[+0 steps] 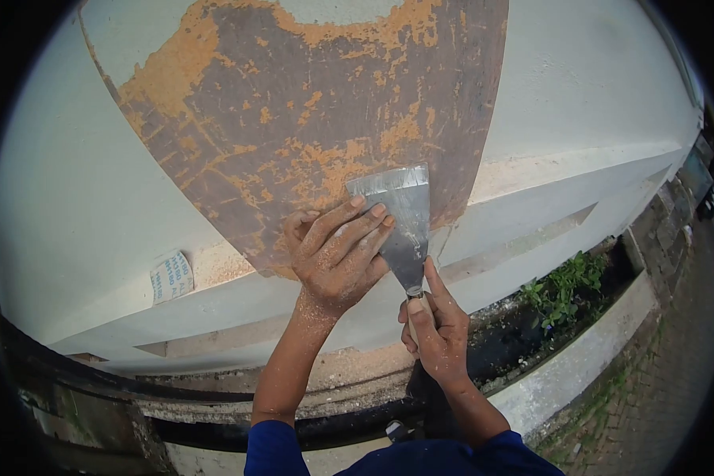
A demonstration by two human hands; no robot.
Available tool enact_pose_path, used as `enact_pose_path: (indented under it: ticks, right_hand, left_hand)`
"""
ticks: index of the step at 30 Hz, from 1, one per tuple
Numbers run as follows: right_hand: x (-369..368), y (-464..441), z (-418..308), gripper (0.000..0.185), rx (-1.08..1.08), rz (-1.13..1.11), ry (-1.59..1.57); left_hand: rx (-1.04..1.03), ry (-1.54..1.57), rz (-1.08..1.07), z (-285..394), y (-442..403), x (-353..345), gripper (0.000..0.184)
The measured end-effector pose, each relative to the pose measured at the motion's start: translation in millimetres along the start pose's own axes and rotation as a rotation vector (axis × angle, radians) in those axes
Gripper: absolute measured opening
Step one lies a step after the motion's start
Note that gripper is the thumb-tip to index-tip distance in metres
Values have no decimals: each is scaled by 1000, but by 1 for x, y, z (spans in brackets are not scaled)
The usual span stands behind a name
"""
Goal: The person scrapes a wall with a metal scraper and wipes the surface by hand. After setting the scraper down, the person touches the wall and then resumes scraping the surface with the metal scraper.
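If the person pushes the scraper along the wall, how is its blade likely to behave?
The scraper will probably stay fairly stiff, since its wide blade looks metal. It may flex slightly at the thin-looking edge. Dust on the left hand might make the blade slippery under those fingers.

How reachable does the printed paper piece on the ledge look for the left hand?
Probably yes: the left hand would have to come off the scraper blade, but nothing visible stands between it and the printed paper piece on the ledge.
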State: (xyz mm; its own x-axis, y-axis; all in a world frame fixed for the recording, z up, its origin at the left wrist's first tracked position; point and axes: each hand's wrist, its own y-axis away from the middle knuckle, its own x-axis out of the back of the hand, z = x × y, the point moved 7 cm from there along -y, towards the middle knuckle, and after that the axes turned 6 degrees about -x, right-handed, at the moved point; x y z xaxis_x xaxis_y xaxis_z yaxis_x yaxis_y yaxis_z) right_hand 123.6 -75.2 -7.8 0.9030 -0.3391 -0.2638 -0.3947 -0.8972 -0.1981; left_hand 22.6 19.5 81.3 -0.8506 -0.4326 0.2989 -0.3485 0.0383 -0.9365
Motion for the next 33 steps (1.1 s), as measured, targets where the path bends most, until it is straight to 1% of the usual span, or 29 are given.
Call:
enact_pose_path:
  ticks: [2, 5, 8, 9, 12, 14, 17, 21, 23, 24, 26, 27, 30, 32, 33]
  right_hand:
    - [-11, -5, -20, 58, 81, -2, 11]
    - [-13, -6, -30, 58, 32, 11, 3]
    - [-2, 5, 4, 58, -39, 23, 4]
    - [-4, 5, 2, 58, -27, 31, 6]
    - [-11, 4, -14, 58, -13, 50, 20]
    - [-14, 3, -25, 57, -9, 43, 36]
    - [-7, 9, 6, 58, -23, 43, 20]
    - [-18, 1, -11, 55, 59, 48, 40]
    - [-21, -2, -25, 55, 76, 34, 50]
    - [-19, 3, -15, 55, 29, 42, 39]
    - [-14, 11, 9, 55, -41, 54, 25]
    - [-16, 11, 5, 56, 16, 51, 38]
    - [-26, -2, -28, 60, 8, 23, -37]
    - [-25, 0, -21, 59, -18, 23, -57]
    - [-24, 2, -17, 59, -29, 24, -66]
  left_hand:
    - [-2, -28, 45, -7, -18, 8, 15]
    - [19, 1, 57, -8, -28, 12, 16]
    - [27, 35, -32, 2, 6, 1, 22]
    - [34, 51, -8, 2, 5, 2, 25]
    - [-12, -3, 23, -7, -12, 10, 24]
    - [17, 21, 10, -6, -7, 8, 23]
    - [31, 46, -1, -1, 8, 7, 24]
    - [23, 28, 50, -9, -16, 15, 24]
    - [52, 39, 2, -6, -6, 11, 23]
    - [58, 40, -21, -4, -1, 11, 22]
    - [68, 70, 0, -3, 6, 10, 24]
    - [56, 63, 4, -5, 3, 11, 24]
    - [40, 34, 43, -12, -20, 18, 22]
    - [67, 46, 64, -14, -25, 21, 21]
    - [44, 14, 30, -11, -19, 20, 22]
